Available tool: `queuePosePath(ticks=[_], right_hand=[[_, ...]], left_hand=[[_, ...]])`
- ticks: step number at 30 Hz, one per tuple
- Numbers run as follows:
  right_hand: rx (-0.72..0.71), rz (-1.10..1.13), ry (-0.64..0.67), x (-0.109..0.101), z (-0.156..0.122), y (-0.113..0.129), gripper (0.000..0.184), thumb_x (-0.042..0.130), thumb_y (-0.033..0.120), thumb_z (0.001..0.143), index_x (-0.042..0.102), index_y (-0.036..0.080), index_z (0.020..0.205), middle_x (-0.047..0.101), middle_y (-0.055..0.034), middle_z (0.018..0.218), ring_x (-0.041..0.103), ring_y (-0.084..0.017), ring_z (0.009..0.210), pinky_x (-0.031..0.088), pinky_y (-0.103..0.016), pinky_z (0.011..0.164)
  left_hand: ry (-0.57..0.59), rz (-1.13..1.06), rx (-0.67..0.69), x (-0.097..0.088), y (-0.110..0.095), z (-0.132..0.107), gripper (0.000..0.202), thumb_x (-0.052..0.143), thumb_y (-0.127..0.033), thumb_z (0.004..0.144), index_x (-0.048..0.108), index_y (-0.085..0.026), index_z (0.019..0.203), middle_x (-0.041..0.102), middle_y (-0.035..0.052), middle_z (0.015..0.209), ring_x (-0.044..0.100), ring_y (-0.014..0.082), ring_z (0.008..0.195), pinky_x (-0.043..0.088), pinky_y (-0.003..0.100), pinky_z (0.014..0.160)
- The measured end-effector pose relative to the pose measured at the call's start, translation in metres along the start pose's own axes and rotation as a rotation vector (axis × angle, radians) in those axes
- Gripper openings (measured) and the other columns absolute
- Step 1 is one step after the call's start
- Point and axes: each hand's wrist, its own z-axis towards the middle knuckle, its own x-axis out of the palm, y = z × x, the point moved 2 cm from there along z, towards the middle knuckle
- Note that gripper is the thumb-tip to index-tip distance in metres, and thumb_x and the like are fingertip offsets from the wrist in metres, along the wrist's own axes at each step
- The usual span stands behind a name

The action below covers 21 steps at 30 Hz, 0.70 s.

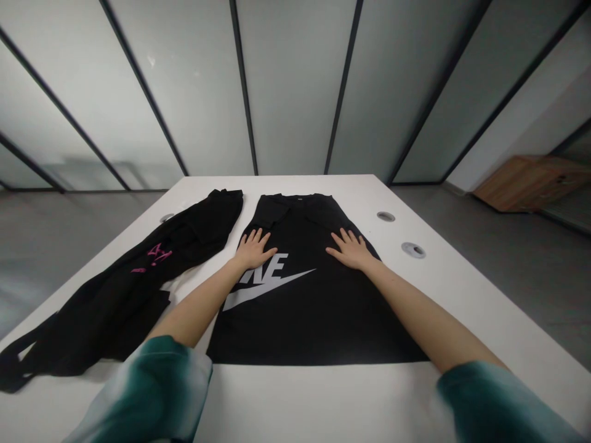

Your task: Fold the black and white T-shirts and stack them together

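Pressing down on a black shirt [318, 320], left grip [253, 249] and right grip [351, 249] both wide open, palms flat, fingers [258, 235] spread, holding nothing. Left grip on the left part of the shirt, just above the white swoosh [263, 289] and big white letters. Right grip across from it, near the shirt's right edge, with bare black cloth between the two.

Best done with flat palms and the same soft push from both sides. No pinching, no dragging, so no new folds in the cloth.

Both arms reaching out long and nearly straight, slanting in toward the middle, wrists low, green and white sleeves [148, 387] at the bottom of the view.

Shirt lying flat and straight in the middle of a white table [466, 314], top end far, bottom end near. Just beside it on the left, black pants [120, 295] with a pink print [154, 253], lying on a slant. Two round holes [385, 216] in the table, off to the right. Far off, a wood cabinet [530, 181] on a gray floor [517, 277].
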Motion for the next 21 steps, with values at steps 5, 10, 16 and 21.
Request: queuePosePath(ticks=[5,10,16,21], right_hand=[[0.001,0.06,-0.057,-0.005,0.011,-0.006,0.078,0.035,0.067,0.092,0.032,0.022,0.155,0.022,-0.0126,0.163,0.02,-0.036,0.149,0.02,-0.055,0.118],[-0.045,0.098,-0.255,-0.019,-0.014,-0.036,0.062,0.044,0.049,0.092,0.049,0.013,0.143,0.045,-0.0186,0.149,0.042,-0.036,0.136,0.033,-0.048,0.112],[0.129,0.013,-0.3,-0.015,-0.077,-0.07,0.046,0.047,0.042,0.09,0.066,0.011,0.119,0.065,-0.0202,0.115,0.059,-0.035,0.11,0.044,-0.044,0.094],[0.313,0.052,-0.239,-0.016,-0.097,-0.069,0.043,0.044,0.05,0.092,0.07,0.017,0.092,0.07,-0.0132,0.094,0.065,-0.028,0.086,0.044,-0.035,0.072]], left_hand=[[-0.071,-0.051,0.023,-0.008,0.005,0.009,0.073,0.03,-0.063,0.095,0.035,-0.018,0.152,0.026,0.012,0.162,0.022,0.0317,0.149,0.02,0.047,0.119],[-0.208,-0.056,-0.063,-0.027,0.024,-0.018,0.063,0.035,-0.053,0.094,0.051,-0.011,0.139,0.051,0.0169,0.143,0.046,0.0297,0.133,0.035,0.039,0.112],[-0.11,0.004,-0.306,-0.027,0.049,-0.069,0.064,0.043,-0.065,0.085,0.065,-0.011,0.112,0.061,0.0199,0.116,0.055,0.0364,0.115,0.046,0.043,0.096],[-0.136,-0.05,-0.273,-0.02,0.04,-0.087,0.058,0.046,-0.07,0.08,0.066,-0.016,0.087,0.064,0.0169,0.097,0.061,0.0346,0.1,0.047,0.041,0.087]])
